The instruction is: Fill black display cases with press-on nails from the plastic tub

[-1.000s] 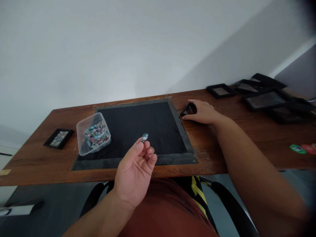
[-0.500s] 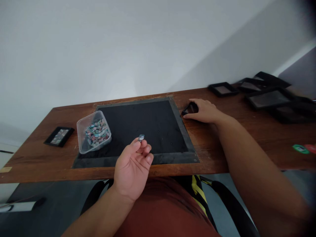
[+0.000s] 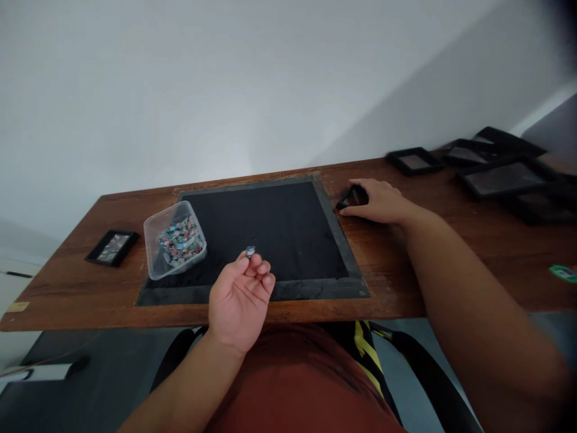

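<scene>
My left hand (image 3: 238,300), palm up, pinches a small shiny bluish piece (image 3: 250,249) between thumb and forefinger, above the near part of a black mat (image 3: 261,222). Too little of the piece shows to tell its kind. My right hand (image 3: 381,201) is closed around a small black frame (image 3: 353,197) just right of the mat; the palm and fingers hide part of it. Left of my left hand stands a clear plastic container (image 3: 153,246) with many small multicoloured pieces (image 3: 183,240) in it. It rests partly on the mat.
Another small black frame (image 3: 112,248) lies left of the container on the wooden table (image 3: 72,294). Several black frames (image 3: 505,177) are piled at the back right, with a single frame (image 3: 415,161) beside them. A green object (image 3: 563,273) lies at the right edge. A wall rises behind.
My left hand has shifted slightly left with the small piece still pinched. The view has turned a little, and my right hand keeps its hold on the black frame.
</scene>
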Motion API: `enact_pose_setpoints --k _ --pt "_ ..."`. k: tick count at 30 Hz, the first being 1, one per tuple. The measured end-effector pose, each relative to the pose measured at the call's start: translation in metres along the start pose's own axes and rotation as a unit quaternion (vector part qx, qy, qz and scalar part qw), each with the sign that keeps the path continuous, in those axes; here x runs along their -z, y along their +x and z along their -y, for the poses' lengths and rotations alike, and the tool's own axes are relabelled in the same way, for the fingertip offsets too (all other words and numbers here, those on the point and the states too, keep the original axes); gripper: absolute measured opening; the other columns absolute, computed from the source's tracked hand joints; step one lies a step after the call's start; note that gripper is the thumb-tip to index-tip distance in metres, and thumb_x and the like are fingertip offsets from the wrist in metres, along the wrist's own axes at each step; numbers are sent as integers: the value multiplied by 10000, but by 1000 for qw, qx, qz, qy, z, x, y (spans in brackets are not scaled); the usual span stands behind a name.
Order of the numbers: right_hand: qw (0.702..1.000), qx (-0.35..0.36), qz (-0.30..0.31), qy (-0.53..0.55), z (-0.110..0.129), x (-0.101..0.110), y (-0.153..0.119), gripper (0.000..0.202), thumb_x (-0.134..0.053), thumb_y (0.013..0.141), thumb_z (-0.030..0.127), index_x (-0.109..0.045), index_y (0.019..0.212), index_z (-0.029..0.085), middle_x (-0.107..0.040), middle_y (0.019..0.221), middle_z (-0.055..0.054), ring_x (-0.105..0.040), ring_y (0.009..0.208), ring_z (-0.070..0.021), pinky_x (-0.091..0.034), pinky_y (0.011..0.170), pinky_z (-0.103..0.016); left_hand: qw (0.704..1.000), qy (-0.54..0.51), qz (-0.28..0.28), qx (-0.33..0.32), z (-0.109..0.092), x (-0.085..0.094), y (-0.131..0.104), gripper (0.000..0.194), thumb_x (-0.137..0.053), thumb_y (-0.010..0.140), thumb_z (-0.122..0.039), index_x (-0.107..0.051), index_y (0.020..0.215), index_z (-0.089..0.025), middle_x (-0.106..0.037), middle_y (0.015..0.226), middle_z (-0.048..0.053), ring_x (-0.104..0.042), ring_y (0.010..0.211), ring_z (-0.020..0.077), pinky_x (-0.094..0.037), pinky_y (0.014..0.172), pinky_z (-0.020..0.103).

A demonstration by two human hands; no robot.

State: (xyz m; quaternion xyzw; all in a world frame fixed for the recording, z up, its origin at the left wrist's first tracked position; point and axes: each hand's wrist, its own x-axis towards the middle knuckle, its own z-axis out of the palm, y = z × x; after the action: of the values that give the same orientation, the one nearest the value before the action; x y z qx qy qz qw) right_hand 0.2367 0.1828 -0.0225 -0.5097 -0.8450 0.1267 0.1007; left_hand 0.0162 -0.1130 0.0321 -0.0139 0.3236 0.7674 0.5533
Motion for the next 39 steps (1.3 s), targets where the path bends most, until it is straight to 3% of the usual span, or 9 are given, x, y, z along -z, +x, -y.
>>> enact_pose_setpoints --k 13,33,39 --pt "1000 -5 8 -2 2 1 0 966 -708 686 735 -521 1505 259 -502 1572 -102 -425 1457 -474 -365 1208 -674 1000 -3 20 -11 1 4 2 132 -823 674 -147 -709 735 -174 -686 705 -15 -618 636 103 -503 550 207" --pt "1000 -9 16 -12 5 2 -1 995 -678 705 767 -491 1542 262 -488 1581 -118 -435 1439 -500 -387 1167 -717 998 7 -30 -55 -6 5 -1 147 -816 673 -153 -721 783 -176 -727 742 -8 -687 727 130 -594 708 249" --pt "1000 -14 13 -15 5 1 0 1008 -670 688 784 -503 1532 258 -491 1576 -132 -430 1439 -513 -384 1158 -736 994 17 -23 -109 -13 9 -8 156 -846 725 -203 -703 782 -174 -724 748 -8 -676 725 119 -586 719 244"
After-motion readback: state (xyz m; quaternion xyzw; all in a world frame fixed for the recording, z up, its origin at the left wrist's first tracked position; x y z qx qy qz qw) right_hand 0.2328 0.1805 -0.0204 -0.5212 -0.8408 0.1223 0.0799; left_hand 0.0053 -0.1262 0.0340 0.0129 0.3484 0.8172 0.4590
